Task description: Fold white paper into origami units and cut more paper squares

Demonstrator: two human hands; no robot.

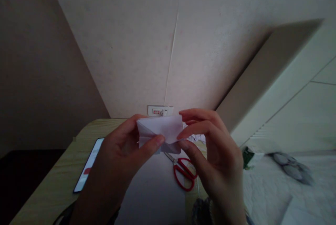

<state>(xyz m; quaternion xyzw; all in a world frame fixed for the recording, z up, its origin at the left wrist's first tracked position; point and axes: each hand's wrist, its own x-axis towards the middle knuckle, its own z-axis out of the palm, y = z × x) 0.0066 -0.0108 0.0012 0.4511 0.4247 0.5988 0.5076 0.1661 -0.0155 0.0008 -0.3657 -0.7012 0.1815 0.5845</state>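
Observation:
A small folded piece of white paper [164, 127] is held up between both hands above the table. My left hand [123, 151] is closed on its left side, thumb pressed flat across the front and fingers behind. With thumb and index finger, my right hand [212, 144] pinches the lower right corner; its other fingers curl beside the paper's right edge. Creases run across the paper's front. Below the hands lies a pair of scissors [185, 174] with red handles, its blade tips hidden under the paper. A white sheet [154, 190] spreads beneath.
On the wooden table [60, 162], a phone [90, 165] with a lit screen lies left, partly behind my left wrist. Crumpled white paper scraps [198, 137] sit behind my right hand. A wall socket [160, 110] is at the back. A pale quilted surface [265, 190] extends right.

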